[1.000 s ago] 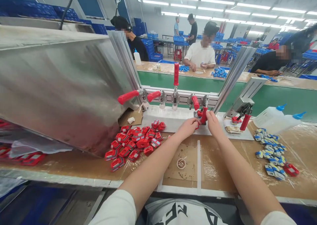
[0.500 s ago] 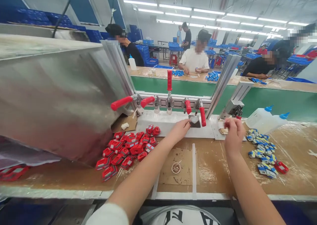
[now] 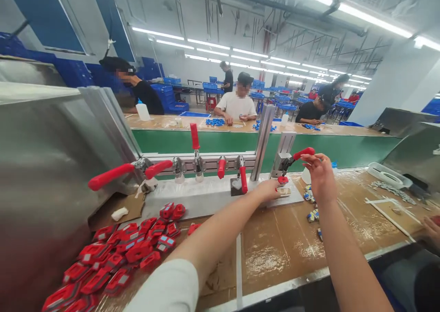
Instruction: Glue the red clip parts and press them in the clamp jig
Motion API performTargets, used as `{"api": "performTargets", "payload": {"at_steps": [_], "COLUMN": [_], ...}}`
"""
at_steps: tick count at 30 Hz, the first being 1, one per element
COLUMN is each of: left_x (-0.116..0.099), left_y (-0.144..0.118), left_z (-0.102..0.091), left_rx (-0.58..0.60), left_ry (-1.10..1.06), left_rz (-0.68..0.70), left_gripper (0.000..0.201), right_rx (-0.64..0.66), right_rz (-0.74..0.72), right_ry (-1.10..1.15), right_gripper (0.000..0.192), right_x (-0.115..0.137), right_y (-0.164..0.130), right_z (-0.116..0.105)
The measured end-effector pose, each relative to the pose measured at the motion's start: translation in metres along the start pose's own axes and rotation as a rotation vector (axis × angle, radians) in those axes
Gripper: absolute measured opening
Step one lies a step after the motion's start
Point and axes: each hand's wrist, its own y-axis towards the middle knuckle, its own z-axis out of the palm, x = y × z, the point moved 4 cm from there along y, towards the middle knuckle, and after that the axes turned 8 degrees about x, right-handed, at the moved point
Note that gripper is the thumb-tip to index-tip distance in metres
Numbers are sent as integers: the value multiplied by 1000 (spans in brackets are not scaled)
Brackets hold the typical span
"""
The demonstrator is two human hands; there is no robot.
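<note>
Big shiny metal chute (image 3: 41, 165) on the left, leaning down over the table (image 3: 282, 252). Behind the table, a long green belt (image 3: 206, 142), with other people busy at the far side. On the table, a white plate (image 3: 192, 197) with a row of clamps (image 3: 197, 163) with red grips, most lying down, one standing straight up. Just right of that row, one more clamp, the lone clamp (image 3: 283, 158), on a grey stand. Near the chute, a heap of red parts (image 3: 130, 248). Farther right, a few blue and white bits (image 3: 311, 216) and a white tray (image 3: 388, 175). At the far right edge, another person's hand (image 3: 433, 227), not part of this.

Right hand (image 3: 321, 177) up at the lone clamp now, no longer down at the row like a second ago. Fingers bent round the tip of the red handle (image 3: 304, 152), holding it. Handle lifted, pointing up and to the right.

Left hand (image 3: 270, 190) also moved right, away from the row, now low on the plate at the foot of the lone clamp. Fingers stretched out, tips touching a small tan piece (image 3: 284, 191) lying there. Cannot tell whether pinched or only pressed. Just above that piece, a small red part (image 3: 283, 180) under the clamp's foot.

So: work moved from the row over to the lone clamp, with that clamp looking open and the small pieces right below it.
</note>
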Motion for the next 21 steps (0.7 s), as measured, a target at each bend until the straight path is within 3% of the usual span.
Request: {"api": "performTargets", "payload": {"at_steps": [3,6,9,13,16,18,21], "left_x": [-20,-20,8,70,107,122,133], "left_y": [18,-2,-53,-143,-194,-214,-229], "left_z": [2,4,3,9,22,29,32], "left_rx": [-43,-47,-56,-186,-339,-440,-512], "left_ry": [45,65,-14,-322,-403,-403,-358], "left_rz": [25,45,51,-39,-132,-134,-94], "left_gripper": [48,35,35,38,35,36,33], "right_rx": [82,100,153,176,36,0,44], "right_rz": [24,69,141,153,38,-38,12], "right_ry": [-64,-170,-283,-238,-165,-130,-62], "right_gripper": [30,33,38,38,49,58,54], "right_x": [6,-7,-31,-52,-45,-35,-31], "right_y": [10,-9,-49,-87,-55,-9,60], "right_z": [-6,-26,-41,-34,-18,-5,12]}}
